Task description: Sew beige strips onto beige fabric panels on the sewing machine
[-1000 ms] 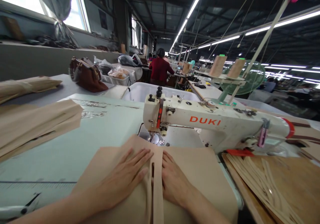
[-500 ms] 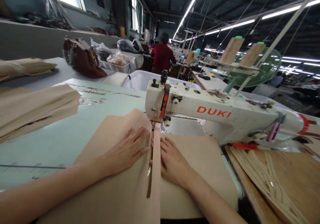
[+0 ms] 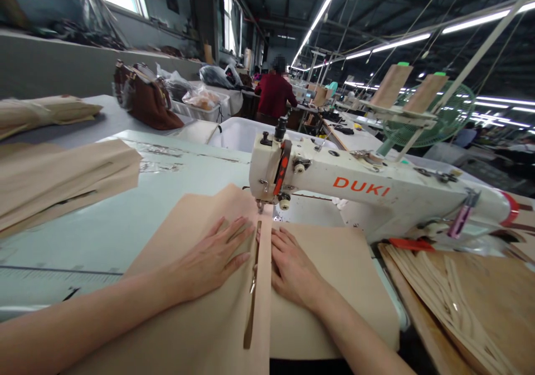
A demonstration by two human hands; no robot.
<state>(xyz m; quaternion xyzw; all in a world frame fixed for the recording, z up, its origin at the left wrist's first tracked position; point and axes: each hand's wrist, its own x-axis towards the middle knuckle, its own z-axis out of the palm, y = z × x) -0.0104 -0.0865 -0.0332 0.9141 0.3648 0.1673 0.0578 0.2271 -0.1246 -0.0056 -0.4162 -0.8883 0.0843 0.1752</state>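
A large beige panel (image 3: 196, 330) lies under the needle end of a white sewing machine (image 3: 359, 188). A narrow slot with a brown zipper (image 3: 251, 313) and a metal zipper pull (image 3: 253, 283) runs along it, beside a paler beige strip (image 3: 264, 308). My left hand (image 3: 213, 255) lies flat on the panel left of the slot, fingers stretched toward the presser foot (image 3: 259, 207). On the other side, my right hand (image 3: 295, 263) rests on the beige material with its fingertips against the strip's right edge. Neither hand grips anything that I can see.
Folded beige pieces (image 3: 71, 180) lie on the left of the pale green table (image 3: 184, 166). A brown handbag (image 3: 146, 99) stands behind. On the right, beige strips (image 3: 443, 291) rest on a wooden board (image 3: 493, 308). A person in dark red (image 3: 276, 93) sits ahead.
The panel has shifted slightly toward me, and the slot's far end now shows just in front of the presser foot. Both hands stay flat in about the same place. The view has shifted slightly.
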